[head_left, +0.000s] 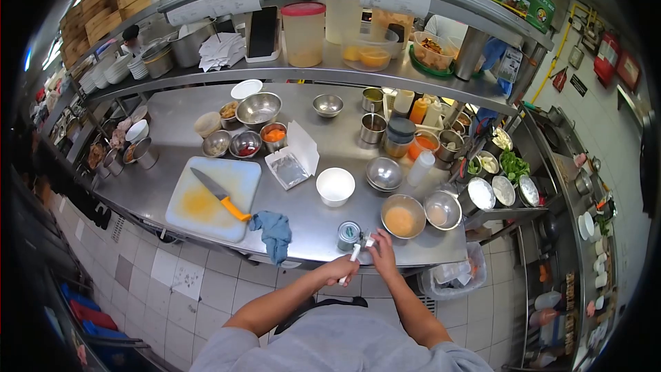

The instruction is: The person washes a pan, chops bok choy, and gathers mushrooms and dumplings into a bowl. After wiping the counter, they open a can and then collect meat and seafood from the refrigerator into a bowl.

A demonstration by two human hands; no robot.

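Close to the counter's front edge stands a small tin can (348, 236) with a greenish label. A white-handled can opener (355, 253) sits against the can's right side. My left hand (339, 271) is closed around its white handles. The fingers of my right hand (382, 253) are closed at the opener's turning end, just right of the can. How far the lid is cut is too small to tell. A white bowl (335, 187) stands behind the can, and a metal bowl of pale orange contents (403, 216) lies to the right.
Left on the counter are a white cutting board (213, 200) with an orange-handled knife (222, 194) and a blue cloth (273, 234). Several metal bowls, sauce bottles (418, 110) and an open white box (292, 158) stand farther back. A shelf (303, 76) spans the back; a lined bin (454, 275) is below right.
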